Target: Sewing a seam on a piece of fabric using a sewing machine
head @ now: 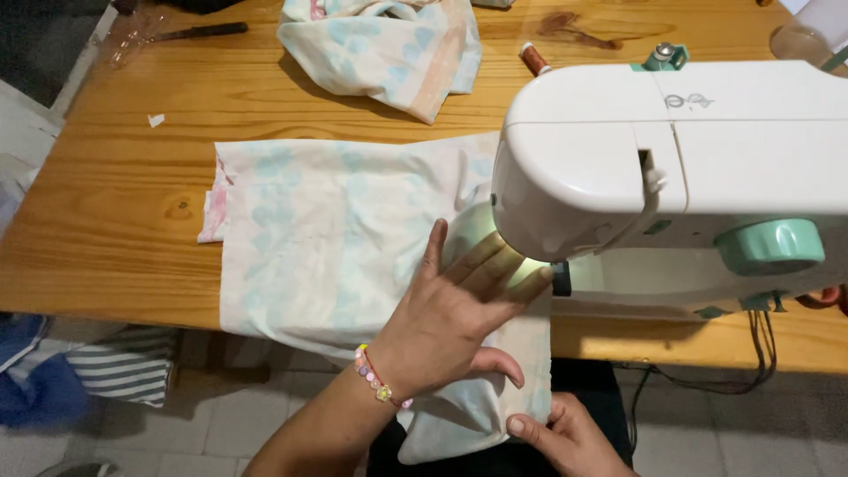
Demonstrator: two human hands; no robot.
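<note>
pale printed fabric point(336, 238) on bench point(115, 221), fed under sewing machine point(671, 150). left hand point(450, 318) spread flat, pressing it; right hand point(565, 437) pinching near edge. stitching step, likely; next calls for steady, even guiding.

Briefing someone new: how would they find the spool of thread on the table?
Start at the white sewing machine on the wooden table. Just behind its left end, beside the bunched pale fabric, lies the spool of thread: small, cylindrical, rust-brown with a white end, unlike the soft pastel cloth.
</note>
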